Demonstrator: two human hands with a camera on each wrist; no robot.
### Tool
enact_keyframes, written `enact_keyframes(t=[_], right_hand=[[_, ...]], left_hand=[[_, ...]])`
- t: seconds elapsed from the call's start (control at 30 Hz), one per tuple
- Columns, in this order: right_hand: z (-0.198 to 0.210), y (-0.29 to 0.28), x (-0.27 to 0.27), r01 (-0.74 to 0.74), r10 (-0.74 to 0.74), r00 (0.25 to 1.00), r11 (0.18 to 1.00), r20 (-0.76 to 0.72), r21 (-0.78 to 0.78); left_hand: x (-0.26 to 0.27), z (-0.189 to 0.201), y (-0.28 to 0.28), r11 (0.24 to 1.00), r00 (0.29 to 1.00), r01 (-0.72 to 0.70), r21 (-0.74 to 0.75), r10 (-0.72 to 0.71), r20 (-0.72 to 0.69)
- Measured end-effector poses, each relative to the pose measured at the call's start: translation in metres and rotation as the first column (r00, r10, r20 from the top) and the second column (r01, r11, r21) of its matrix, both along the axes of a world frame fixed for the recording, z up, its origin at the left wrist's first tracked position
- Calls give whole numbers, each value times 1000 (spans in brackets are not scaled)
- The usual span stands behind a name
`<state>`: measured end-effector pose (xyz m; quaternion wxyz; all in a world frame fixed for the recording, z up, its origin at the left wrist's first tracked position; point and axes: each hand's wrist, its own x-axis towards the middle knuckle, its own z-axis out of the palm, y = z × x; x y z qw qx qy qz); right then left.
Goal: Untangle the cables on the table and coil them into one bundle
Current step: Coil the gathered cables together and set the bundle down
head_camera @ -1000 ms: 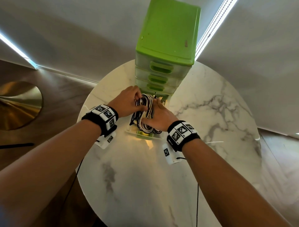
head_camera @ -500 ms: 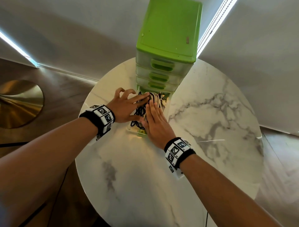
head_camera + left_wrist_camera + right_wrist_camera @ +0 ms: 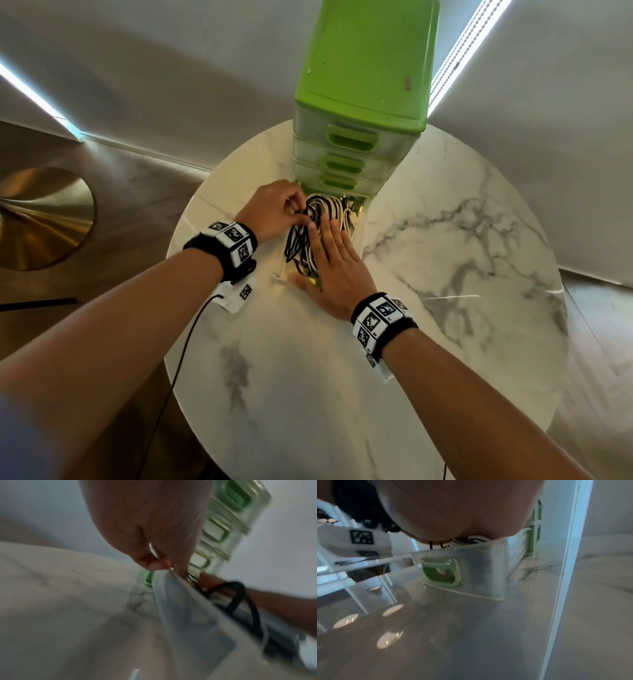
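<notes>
So the cables, black and white mixed, sit coiled in the pulled-out bottom drawer of the green drawer unit at the table's far edge. We keep our right hand flat on top, fingers straight, probably so the loops don't spring out. Our left hand pinches a black strand at the coil's left side, likely to tuck it in.

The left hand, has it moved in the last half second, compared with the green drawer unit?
Yes. The left hand has curled from spread fingers into a pinch on the cables, close to the drawer unit.
</notes>
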<state>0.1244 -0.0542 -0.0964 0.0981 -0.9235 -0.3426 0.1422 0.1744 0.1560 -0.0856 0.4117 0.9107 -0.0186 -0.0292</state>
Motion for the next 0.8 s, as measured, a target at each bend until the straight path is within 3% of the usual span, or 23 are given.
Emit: enact_keyframes(t=[0.1, 0.23, 0.43, 0.63, 0.8], right_hand=[[-4, -5, 1, -86, 90, 994, 994, 55, -73], [-11, -1, 3, -61, 75, 989, 992, 125, -115], [-11, -2, 2, -89, 106, 980, 991, 167, -103], [-9, -5, 2, -177, 195, 966, 977, 170, -118], [-1, 1, 15, -155, 180, 970, 976, 165, -156]], left_hand=[[-3, -3, -1, 988, 985, 132, 76, -139, 97], [-3, 0, 18, 976, 977, 204, 71, -207, 45], [13, 5, 5, 989, 987, -120, -87, 109, -119], [28, 7, 13, 989, 981, 45, -138, -70, -181], [40, 14, 18, 994, 975, 9, -105, -32, -219]])
